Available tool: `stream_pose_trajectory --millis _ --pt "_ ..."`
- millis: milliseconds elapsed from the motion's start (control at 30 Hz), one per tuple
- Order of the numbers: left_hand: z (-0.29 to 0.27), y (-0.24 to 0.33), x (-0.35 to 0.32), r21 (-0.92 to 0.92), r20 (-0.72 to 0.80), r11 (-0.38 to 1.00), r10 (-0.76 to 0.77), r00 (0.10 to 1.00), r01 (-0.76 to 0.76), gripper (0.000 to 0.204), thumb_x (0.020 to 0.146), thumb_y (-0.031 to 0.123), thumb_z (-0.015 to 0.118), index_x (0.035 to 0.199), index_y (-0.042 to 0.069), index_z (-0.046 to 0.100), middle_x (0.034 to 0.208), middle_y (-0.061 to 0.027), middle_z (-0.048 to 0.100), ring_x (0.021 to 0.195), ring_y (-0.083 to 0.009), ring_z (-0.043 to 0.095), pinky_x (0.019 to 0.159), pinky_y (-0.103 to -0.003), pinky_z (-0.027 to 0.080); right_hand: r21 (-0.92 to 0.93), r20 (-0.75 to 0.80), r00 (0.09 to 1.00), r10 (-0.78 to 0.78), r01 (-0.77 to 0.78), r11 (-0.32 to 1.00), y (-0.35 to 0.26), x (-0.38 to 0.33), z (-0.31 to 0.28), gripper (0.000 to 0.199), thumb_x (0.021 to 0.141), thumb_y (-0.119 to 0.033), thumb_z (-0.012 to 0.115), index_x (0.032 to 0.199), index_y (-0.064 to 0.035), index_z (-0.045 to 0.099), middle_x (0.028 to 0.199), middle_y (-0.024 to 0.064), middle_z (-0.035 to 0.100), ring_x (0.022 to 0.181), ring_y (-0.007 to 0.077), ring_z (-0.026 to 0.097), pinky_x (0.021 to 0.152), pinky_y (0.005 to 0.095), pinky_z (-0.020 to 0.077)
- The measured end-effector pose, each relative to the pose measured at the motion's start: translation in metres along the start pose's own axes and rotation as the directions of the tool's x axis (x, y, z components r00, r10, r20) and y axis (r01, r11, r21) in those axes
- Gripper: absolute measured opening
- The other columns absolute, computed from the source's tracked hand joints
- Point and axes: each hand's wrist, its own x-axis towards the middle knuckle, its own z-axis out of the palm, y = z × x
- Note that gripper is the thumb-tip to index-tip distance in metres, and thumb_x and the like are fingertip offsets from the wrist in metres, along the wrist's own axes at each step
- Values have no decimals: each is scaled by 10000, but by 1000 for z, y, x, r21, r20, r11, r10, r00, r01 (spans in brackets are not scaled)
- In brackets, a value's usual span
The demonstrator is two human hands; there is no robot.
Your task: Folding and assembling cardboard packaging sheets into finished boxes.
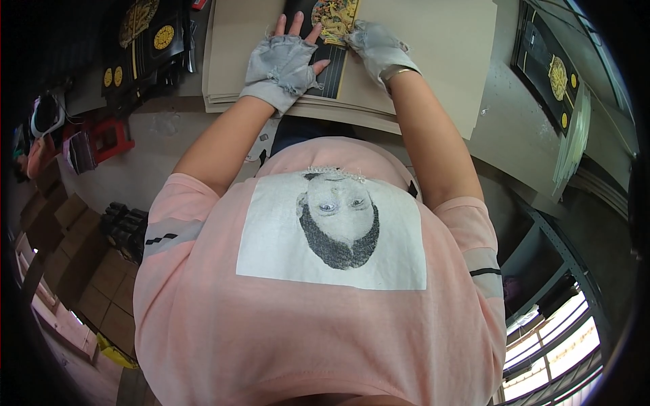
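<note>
One panel (334, 55), left hand (284, 64) atop, right hand (381, 51) alongside

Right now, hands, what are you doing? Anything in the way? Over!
Left hand spread open. Right hand by gold picture, grip hard to see. Black sheet on cardboard. In the way: left hand covers some sheet.

My left hand (279, 68) lies spread at the top of the frame, over the left side of a black sheet (331, 82) with a gold pattern. My right hand (380, 53) is at its right edge. I wear grey fingerless gloves. Beneath is a stack of pale boards (433, 74) on the desk (497, 101). Black-and-gold panels (145, 47) sit upper left; my pink shirt (325, 331) fills the lower middle.
</note>
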Motion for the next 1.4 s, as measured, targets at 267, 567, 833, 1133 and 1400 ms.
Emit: stream_pose_trajectory --millis 267,567,833,1133,1400 --pt "-9 -1 -5 -1 39 1000 -9 999 9 782 891 517 696 1576 241 436 1663 -190 313 1521 -446 295 1198 -523 353 -549 -205 896 -394 228 804 -35 -69 20 604 941 -461 613 1403 -72 584 1474 189 557 1357 351 541 1041 524 474" --pt "27 -74 -18 -622 -367 774 -423 829 120 686 1001 154 592 1598 -20 302 1579 -290 405 1458 -437 403 1214 -461 332 -720 -37 845 -533 347 601 -16 -65 45 765 987 -595 494 1558 -88 447 1644 191 369 1541 365 313 1213 585 284" --pt "-4 -15 -20 -44 132 967 -245 961 252 820 1008 472 553 1619 10 260 1655 -273 288 1543 -427 273 1239 -554 254 -698 -4 871 -492 349 625 -22 -68 40 774 979 -589 504 1559 -80 438 1646 191 366 1539 379 313 1194 601 296" --pt "20 -46 98 -29 -40 947 -322 946 321 764 1041 499 453 1624 44 261 1656 -270 279 1543 -448 254 1229 -584 258 -640 30 893 -450 363 678 -26 -64 33 800 954 -604 535 1545 -70 457 1637 192 378 1547 384 286 1179 616 311" --pt "-35 -85 254 -39 97 875 -477 874 482 730 1054 391 476 1633 29 219 1646 -236 333 1522 -413 320 1243 -517 273 -583 67 918 -390 353 732 -18 -62 40 807 952 -644 522 1530 -82 476 1668 186 312 1557 399 249 1187 640 288"
